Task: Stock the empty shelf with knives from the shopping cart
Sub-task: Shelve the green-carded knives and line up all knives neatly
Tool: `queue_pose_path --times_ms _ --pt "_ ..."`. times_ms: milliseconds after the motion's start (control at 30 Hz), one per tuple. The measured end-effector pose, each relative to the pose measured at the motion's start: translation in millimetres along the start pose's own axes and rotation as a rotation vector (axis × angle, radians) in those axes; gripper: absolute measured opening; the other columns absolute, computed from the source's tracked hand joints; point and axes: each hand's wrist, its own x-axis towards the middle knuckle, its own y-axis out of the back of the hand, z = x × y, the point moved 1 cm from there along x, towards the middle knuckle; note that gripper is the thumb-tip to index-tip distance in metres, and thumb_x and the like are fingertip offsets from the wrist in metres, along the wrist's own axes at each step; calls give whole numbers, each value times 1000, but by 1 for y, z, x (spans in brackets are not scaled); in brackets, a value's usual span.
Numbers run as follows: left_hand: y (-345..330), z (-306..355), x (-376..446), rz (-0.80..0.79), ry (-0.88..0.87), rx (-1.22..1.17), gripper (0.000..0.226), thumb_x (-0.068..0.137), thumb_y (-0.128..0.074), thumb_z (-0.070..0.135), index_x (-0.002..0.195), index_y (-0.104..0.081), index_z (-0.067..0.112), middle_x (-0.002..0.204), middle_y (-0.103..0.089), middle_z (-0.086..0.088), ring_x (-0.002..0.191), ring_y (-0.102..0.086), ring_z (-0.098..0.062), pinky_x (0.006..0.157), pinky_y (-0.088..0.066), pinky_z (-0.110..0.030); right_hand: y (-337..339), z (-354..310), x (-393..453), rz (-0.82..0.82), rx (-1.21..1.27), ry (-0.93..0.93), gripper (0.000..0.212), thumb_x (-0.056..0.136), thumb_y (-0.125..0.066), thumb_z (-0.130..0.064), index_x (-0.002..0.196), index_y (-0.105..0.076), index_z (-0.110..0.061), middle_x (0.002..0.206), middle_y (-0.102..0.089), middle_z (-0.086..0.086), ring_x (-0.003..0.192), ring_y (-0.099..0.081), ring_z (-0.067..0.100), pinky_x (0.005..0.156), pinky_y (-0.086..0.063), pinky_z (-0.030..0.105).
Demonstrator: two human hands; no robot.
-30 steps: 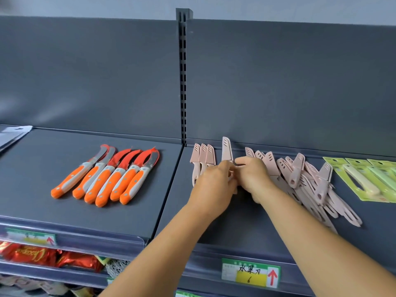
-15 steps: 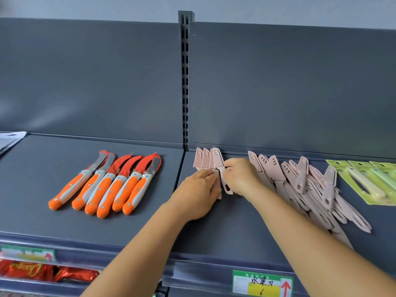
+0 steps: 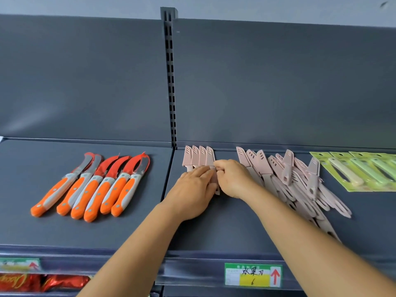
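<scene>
Since half a second ago, the fourth pink knife (image 3: 210, 159) no longer leans across its neighbours; I now see it lined up straight at the right end of the neat row of pink knives (image 3: 198, 156), and both hands have settled lower over the handles. The camera has also dipped a little, so the price tag (image 3: 253, 275) on the front rail shows whole.

The knives are small, pale pink, each in a matching sheath with slanted slots near the tip. Four of them lie side by side on the right shelf (image 3: 225, 221), tips toward the back panel, close to the slotted upright (image 3: 170, 82).

My left hand (image 3: 194, 192) lies flat over the handles with fingers fairly straight, pressing down on them — only the sheathed blades stick out beyond its fingertips. My right hand (image 3: 232, 179) sits just beside it, fingers curled, thumb and forefinger pinching the fourth knife where the sheath meets the handle; that handle's end pokes out below, between the two hands.

Right of my right wrist a loose pile of pink knives (image 3: 300, 185) sprawls across the shelf, overlapping every way. Further right are green carded knives (image 3: 360, 172), and on the left shelf six orange-handled knives (image 3: 92, 185) lie fanned — curved blades in red covers.
</scene>
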Motion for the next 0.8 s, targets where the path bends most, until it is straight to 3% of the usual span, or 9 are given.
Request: queue_pose_path --times_ms 167,267,433,533,600,633,700,800 --pt "5 12 -1 -49 -33 86 57 97 -43 46 146 -35 19 155 -27 2 142 -23 -16 113 -16 -28 15 21 -12 126 -144 -75 36 96 -42 -17 131 -51 -21 136 -49 2 126 -42 25 97 -42 37" --pt "5 14 -1 -51 -22 91 54 97 -43 43 144 -39 17 154 -28 3 140 -27 -16 112 -19 -27 18 41 -20 68 -372 -136 39 95 -44 -17 133 -49 -20 135 -44 3 127 -36 26 98 -39 38" --pt "5 17 -2 -56 -2 86 53 97 -43 42 144 -39 17 155 -28 3 139 -29 -18 111 -22 -27 13 45 -19 58 -323 -88 47 95 -44 -17 141 -42 -21 142 -41 4 131 -35 29 101 -39 37" --pt "5 18 -3 -63 6 83 54 98 -43 42 145 -38 17 155 -28 3 140 -28 -18 112 -21 -27 8 39 -16 97 -268 -53 28 90 -46 -11 114 -59 -14 123 -55 8 112 -50 30 80 -42 32" --pt "6 19 -3 -64 4 81 54 98 -43 42 145 -37 17 155 -28 3 139 -28 -17 111 -21 -26 8 33 -15 114 -258 -90 9 87 -47 -8 83 -51 -15 104 -57 9 94 -51 31 69 -37 31" --pt "6 19 -4 -63 5 77 53 98 -43 42 145 -38 17 154 -29 4 138 -30 -17 110 -21 -25 8 30 -15 121 -242 -106 16 87 -47 -8 73 -43 -15 95 -55 9 87 -47 30 66 -35 30" --pt "6 19 -4 -60 10 66 52 98 -44 41 144 -39 17 154 -29 4 137 -31 -18 108 -22 -25 9 26 -13 124 -197 -118 26 85 -48 -8 64 -36 -17 84 -49 6 78 -44 28 58 -33 29" --pt "7 19 -5 -56 9 57 49 97 -44 40 141 -43 17 152 -32 3 135 -33 -19 107 -24 -25 7 19 -8 125 -106 -90 15 85 -49 -9 70 -49 -14 80 -52 5 75 -47 28 53 -31 28"
